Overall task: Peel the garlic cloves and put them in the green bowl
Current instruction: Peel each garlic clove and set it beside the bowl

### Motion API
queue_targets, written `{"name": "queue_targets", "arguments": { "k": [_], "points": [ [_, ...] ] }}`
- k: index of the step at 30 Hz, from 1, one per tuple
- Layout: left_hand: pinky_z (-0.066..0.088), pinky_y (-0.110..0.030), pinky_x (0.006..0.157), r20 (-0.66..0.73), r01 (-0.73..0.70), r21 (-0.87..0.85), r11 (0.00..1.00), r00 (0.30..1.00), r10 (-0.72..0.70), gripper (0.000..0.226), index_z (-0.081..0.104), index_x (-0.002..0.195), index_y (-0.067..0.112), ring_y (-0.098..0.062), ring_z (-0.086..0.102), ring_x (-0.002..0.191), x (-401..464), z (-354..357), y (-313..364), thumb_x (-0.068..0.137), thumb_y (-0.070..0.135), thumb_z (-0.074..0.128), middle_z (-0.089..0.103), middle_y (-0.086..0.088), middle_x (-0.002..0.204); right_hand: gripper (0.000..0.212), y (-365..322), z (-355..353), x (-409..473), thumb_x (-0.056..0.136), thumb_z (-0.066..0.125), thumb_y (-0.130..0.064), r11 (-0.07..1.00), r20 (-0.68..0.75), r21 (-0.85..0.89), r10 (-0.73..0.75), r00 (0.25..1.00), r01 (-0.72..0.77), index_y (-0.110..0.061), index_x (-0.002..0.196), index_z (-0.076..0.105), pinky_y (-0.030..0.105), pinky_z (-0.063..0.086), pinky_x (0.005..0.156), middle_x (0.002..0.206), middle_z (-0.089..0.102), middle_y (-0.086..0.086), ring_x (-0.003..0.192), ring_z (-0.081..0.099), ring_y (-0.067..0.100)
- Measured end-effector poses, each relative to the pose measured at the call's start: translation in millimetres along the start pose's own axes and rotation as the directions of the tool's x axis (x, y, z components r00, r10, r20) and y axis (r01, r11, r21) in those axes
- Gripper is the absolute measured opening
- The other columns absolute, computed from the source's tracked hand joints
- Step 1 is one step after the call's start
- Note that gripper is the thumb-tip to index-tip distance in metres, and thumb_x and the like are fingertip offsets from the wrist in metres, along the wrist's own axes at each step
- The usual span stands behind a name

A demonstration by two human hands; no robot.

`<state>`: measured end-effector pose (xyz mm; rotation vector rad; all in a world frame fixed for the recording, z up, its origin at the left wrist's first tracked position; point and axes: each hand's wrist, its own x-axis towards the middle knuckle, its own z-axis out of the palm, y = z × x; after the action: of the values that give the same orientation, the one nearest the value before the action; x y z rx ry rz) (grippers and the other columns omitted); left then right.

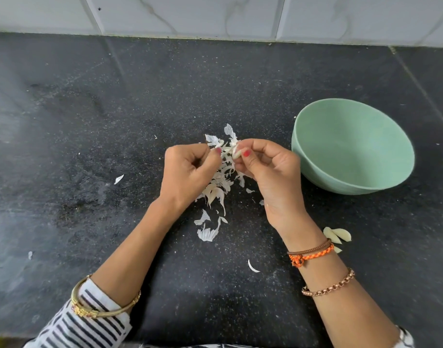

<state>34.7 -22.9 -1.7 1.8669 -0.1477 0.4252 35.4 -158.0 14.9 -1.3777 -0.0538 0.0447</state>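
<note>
Fingers [245, 156] round a garlic clove [236, 153], green bowl [316, 172] beside

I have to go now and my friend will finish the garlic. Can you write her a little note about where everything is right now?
Left hand pinches loose skin; right hand holds the half-peeled garlic clove above the pile of skins on the counter.
Green bowl, at the right, looks empty.
A few cloves lie by the right wrist, some look peeled.
Left: finish this clove, peel any unpeeled ones, put all in the bowl.
</note>
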Motion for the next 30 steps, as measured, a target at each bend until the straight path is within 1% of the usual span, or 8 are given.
{"name": "queue_targets", "arguments": {
  "k": [4, 7, 9, 12, 17, 20, 25, 30],
  "points": [
    [0.031, -0.014, 0.048, -0.018, 0.01, -0.066, 0.998, 1.0, -0.011, 0.032, 0.057, 0.058, 0.007, 0.0, 0.037, 0.048, 2.4, -2.7, -4.0, 0.081, 0.03, 0.061, 0.048, 0.011, 0.05, 0.012, 1.5, -0.2, 0.4, 0.085, 0.057, 0.008, 1.0, -0.021, -0.009, -0.024, 0.999, 0.023, -0.001, 0.087, 0.066, 0.02, 0.054, 0.071, 0.078, 0.067, 0.006, 0.07, 0.064, 0.006],
    [0.04, -0.019, 0.052, 0.025, 0.045, -0.154, 0.987, 0.999, -0.041, 0.006, 0.065, 0.083, 0.023, -0.006, 0.051, 0.059, 3.1, -1.9, 0.5, 0.081, 0.028, 0.062, 0.061, 0.011, 0.066, 0.012, 1.8, 0.3, -0.2, 0.085, 0.058, 0.006, 0.999, -0.019, -0.015, -0.05, 0.999, 0.05, -0.003, 0.085, 0.067, 0.021, 0.054, 0.071, 0.078, 0.068, 0.006, 0.071, 0.064, 0.008],
    [0.041, -0.016, 0.055, 0.043, 0.072, -0.161, 0.984, 0.997, -0.066, 0.008, 0.065, 0.088, 0.027, -0.003, 0.056, 0.064, 2.7, -1.2, 0.9, 0.085, 0.028, 0.057, 0.065, 0.013, 0.069, 0.016, 1.4, 0.7, -0.6, 0.085, 0.059, 0.005, 0.998, -0.013, -0.025, -0.065, 0.998, 0.065, -0.008, 0.083, 0.067, 0.021, 0.054, 0.07, 0.074, 0.069, 0.0, 0.07, 0.064, 0.006],
    [0.041, -0.014, 0.057, 0.065, 0.061, -0.139, 0.988, 0.996, -0.053, 0.02, 0.067, 0.085, 0.024, -0.001, 0.056, 0.066, 2.4, -0.4, 1.5, 0.085, 0.039, 0.053, 0.066, 0.014, 0.07, 0.016, 0.4, 1.4, -1.5, 0.084, 0.061, 0.004, 0.997, 0.0, -0.029, -0.075, 0.997, 0.075, -0.01, 0.081, 0.067, 0.019, 0.053, 0.068, 0.07, 0.069, -0.006, 0.069, 0.064, 0.003],
    [0.049, -0.023, 0.061, 0.068, 0.028, -0.105, 0.994, 0.997, -0.021, 0.009, 0.066, 0.078, 0.024, -0.009, 0.059, 0.066, 2.4, 1.8, 0.7, 0.082, 0.032, 0.064, 0.066, 0.01, 0.068, 0.014, -0.3, 2.0, -2.2, 0.083, 0.062, 0.003, 0.999, -0.023, -0.025, -0.041, 0.999, 0.041, -0.01, 0.083, 0.068, 0.018, 0.052, 0.066, 0.071, 0.068, -0.006, 0.068, 0.063, 0.003],
    [0.037, -0.012, 0.052, 0.005, 0.052, -0.108, 0.993, 0.999, -0.052, 0.018, 0.058, 0.07, 0.019, 0.002, 0.047, 0.052, 2.9, 1.0, 0.8, 0.088, 0.022, 0.055, 0.056, 0.007, 0.06, 0.013, -0.8, 1.3, -1.9, 0.086, 0.059, 0.002, 1.0, -0.052, -0.022, -0.017, 0.999, 0.016, -0.009, 0.085, 0.066, 0.015, 0.05, 0.064, 0.068, 0.066, -0.007, 0.065, 0.061, 0.0],
    [0.022, -0.023, 0.043, -0.077, 0.063, -0.048, 0.997, 0.995, -0.067, 0.045, 0.032, 0.052, 0.007, -0.009, 0.026, 0.048, 3.0, -1.2, 0.3, 0.088, 0.031, 0.044, 0.031, -0.003, 0.049, 0.017, -1.1, 1.0, -1.6, 0.092, 0.052, -0.002, 0.998, -0.053, -0.06, -0.01, 0.999, 0.007, -0.01, 0.088, 0.066, 0.018, 0.051, 0.065, 0.067, 0.063, -0.009, 0.064, 0.059, 0.001],
    [0.026, -0.012, 0.043, -0.038, -0.023, 0.135, 0.991, 0.999, 0.029, 0.049, 0.058, 0.051, -0.006, -0.003, 0.037, 0.039, 0.3, -2.3, -3.6, 0.087, 0.028, 0.06, 0.048, 0.001, 0.041, 0.013, -2.8, 4.2, -2.0, 0.091, 0.055, -0.012, 1.0, -0.072, -0.012, 0.017, 0.997, -0.018, -0.01, 0.081, 0.062, 0.018, 0.052, 0.061, 0.059, 0.063, -0.007, 0.061, 0.061, 0.004]
  ]
}}
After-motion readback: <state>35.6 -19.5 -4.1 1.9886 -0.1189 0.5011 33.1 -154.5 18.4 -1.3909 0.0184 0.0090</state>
